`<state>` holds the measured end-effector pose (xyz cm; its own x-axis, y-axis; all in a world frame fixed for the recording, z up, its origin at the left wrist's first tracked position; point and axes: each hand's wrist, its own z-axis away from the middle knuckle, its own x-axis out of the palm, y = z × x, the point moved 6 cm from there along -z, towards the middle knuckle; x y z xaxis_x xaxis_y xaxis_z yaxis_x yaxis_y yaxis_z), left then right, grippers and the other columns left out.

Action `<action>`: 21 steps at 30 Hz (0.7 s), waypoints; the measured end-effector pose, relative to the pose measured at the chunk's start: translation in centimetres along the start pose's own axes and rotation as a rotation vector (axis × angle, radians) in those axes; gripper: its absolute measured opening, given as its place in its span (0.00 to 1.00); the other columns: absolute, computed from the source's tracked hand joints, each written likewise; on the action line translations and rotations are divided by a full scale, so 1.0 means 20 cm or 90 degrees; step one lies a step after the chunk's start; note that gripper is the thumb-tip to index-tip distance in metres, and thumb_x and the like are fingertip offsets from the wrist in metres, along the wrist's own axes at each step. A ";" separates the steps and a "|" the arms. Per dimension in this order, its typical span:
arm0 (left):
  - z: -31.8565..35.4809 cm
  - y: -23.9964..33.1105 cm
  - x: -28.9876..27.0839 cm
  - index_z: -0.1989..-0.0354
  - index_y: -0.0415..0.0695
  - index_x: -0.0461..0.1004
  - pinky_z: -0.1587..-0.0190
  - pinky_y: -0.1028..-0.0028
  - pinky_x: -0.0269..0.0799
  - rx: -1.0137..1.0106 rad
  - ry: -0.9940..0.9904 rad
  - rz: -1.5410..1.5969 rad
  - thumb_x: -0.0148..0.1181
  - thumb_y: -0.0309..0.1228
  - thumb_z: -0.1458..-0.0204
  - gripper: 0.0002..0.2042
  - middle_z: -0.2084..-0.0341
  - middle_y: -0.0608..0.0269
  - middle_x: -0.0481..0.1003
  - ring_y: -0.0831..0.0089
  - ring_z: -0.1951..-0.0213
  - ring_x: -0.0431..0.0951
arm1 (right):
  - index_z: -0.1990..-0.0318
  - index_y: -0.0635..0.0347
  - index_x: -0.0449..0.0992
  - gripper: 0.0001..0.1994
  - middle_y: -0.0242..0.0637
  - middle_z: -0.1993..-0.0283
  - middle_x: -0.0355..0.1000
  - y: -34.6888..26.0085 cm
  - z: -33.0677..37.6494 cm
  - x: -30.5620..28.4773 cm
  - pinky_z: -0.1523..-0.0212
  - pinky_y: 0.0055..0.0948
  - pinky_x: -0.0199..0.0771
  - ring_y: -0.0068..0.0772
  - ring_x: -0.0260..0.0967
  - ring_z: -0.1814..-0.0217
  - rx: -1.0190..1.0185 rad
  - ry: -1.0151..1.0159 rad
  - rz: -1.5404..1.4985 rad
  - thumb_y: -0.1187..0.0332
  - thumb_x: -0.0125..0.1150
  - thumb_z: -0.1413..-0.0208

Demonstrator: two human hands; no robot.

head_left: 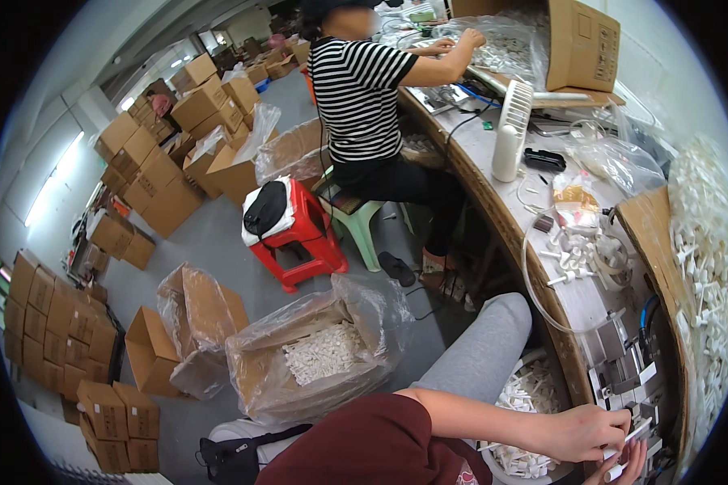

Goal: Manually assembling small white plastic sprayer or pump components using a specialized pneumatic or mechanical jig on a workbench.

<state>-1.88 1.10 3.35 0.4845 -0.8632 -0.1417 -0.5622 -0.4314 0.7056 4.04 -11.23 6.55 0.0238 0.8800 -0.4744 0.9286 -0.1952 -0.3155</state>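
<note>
At the bench's near end, my left hand (pixel 584 430) reaches across with its fingers pinched on a small white plastic part (pixel 639 428). Close against it, my right hand (pixel 635 465) shows only partly at the lower edge. Its fingers curl round another small white plastic piece (pixel 615 472) with a rounded end. The fingers overlap, so the exact grip is partly hidden. Just beyond both hands stands a metal fixture (pixel 619 376) with blocks and a blue tube. Under my left forearm sits a tub of similar white parts (pixel 534 388).
A cardboard divider (pixel 655 242) holds back a heap of white parts (pixel 704 267) on the right. Farther along the bench (pixel 501 206) are a white fan (pixel 512 133) and a co-worker (pixel 356 97). A plastic-lined carton (pixel 259 380) and red stool (pixel 295 234) stand left.
</note>
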 end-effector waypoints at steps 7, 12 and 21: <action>0.03 0.07 -0.10 0.66 0.37 0.70 0.66 0.62 0.72 0.034 0.025 -0.020 0.64 0.22 0.56 0.10 0.62 0.54 0.68 0.55 0.67 0.76 | 0.39 0.71 0.67 0.26 0.57 0.38 0.66 -0.05 0.00 -0.01 0.42 0.44 0.73 0.53 0.68 0.38 -0.012 -0.042 -0.145 0.56 0.54 0.34; 0.06 0.10 -0.13 0.66 0.37 0.71 0.65 0.62 0.72 0.034 0.056 -0.015 0.64 0.22 0.56 0.10 0.61 0.54 0.68 0.54 0.67 0.76 | 0.42 0.70 0.66 0.21 0.57 0.37 0.65 -0.04 0.03 0.01 0.44 0.41 0.78 0.54 0.70 0.40 -0.001 -0.001 -0.251 0.65 0.58 0.36; 0.02 0.08 -0.10 0.66 0.39 0.72 0.66 0.65 0.76 0.001 0.002 -0.064 0.63 0.24 0.52 0.08 0.57 0.56 0.70 0.58 0.66 0.79 | 0.49 0.71 0.75 0.16 0.52 0.39 0.67 0.14 0.15 -0.05 0.41 0.40 0.69 0.49 0.67 0.37 0.067 0.005 -0.004 0.74 0.65 0.44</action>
<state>-4.03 2.14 4.46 0.5411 -0.8143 -0.2100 -0.5114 -0.5169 0.6865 5.43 -13.89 3.61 0.0213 0.8849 -0.4654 0.8846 -0.2336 -0.4036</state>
